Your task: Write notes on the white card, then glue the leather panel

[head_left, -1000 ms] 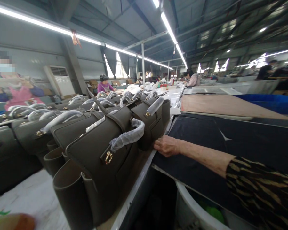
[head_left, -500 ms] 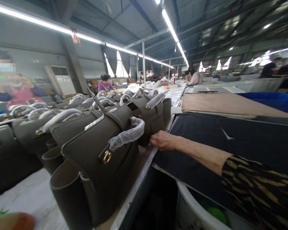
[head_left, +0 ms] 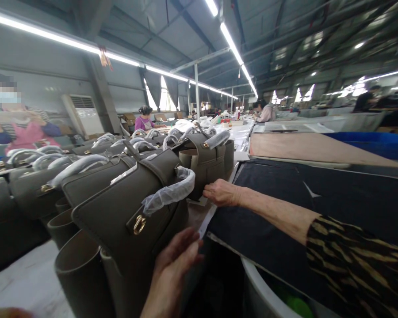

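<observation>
Rows of dark olive leather handbags with gold clasps lie on their sides along the table. Their handles are wrapped in clear plastic. The nearest handbag is beside my left hand, which rises from the bottom edge with its fingers against the bag's lower side. It grips nothing I can see. My right hand reaches in from the right in a striped sleeve. Its fingertips are at or just touching a second upright handbag, and it rests over the edge of a black mat.
The black mat covers a bench, with a plywood board and a blue bin beyond. A white tub rim curves below. Co-workers sit along the rows, one in a pink top. A white-edged table carries the bags.
My left hand has come into view at the bottom. My right hand has shifted slightly left. The second handbag now shows its open top, and the nearest bag appears further left.
</observation>
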The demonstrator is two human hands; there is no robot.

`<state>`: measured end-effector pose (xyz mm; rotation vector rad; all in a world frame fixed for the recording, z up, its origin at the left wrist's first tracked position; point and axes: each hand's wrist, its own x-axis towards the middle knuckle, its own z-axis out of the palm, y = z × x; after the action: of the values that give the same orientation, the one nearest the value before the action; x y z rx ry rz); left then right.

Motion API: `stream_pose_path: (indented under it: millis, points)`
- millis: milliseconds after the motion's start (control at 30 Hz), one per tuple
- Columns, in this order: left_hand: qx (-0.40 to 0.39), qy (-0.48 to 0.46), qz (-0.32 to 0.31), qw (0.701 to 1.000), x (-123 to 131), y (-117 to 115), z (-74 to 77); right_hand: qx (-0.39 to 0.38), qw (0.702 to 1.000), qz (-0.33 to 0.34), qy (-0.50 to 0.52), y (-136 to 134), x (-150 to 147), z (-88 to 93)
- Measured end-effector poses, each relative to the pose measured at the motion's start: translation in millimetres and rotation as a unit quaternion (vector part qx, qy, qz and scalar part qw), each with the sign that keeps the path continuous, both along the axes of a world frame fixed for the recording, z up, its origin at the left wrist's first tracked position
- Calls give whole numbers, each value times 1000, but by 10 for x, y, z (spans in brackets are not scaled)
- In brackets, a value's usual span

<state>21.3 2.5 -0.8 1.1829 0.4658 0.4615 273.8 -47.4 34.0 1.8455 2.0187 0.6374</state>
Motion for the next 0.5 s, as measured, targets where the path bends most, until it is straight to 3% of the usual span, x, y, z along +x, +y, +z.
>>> stream_pose_path:
  millis: [100,167,300,500]
  points:
    - [-209,-76,-12,975,552,53,-17,18,1000,8,-1,1,11,-29]
    - [-263,-100,-14,960,827,75,-26,30,999,18,-3,9,32,-61]
    - [-300,-159,-26,940,1130,137,-68,59,997,54,0,12,87,-136]
    - [-335,-214,-29,917,1196,212,-122,180,980,77,35,-207,-23,-217]
